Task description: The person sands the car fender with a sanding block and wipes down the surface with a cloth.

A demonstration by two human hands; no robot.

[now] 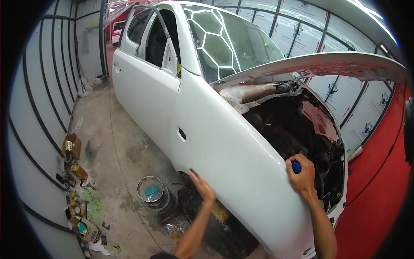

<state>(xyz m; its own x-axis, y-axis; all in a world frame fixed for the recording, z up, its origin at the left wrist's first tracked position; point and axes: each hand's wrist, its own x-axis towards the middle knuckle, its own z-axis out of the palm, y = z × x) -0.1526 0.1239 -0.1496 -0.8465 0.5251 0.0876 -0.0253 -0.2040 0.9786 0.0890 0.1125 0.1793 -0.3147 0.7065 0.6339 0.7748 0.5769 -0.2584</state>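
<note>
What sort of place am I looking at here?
Most likely an auto body or paint shop: a white car stands with its hood raised, a hexagonal light pattern reflects in its windshield, and a metal bucket sits on the stained floor.

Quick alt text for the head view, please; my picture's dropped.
A person's right hand grips a blue object at the engine-bay edge of a white car's fender, while the left hand is near the wheel arch, something small and dark at its fingertips. The hood is raised; a bucket stands left.
</note>
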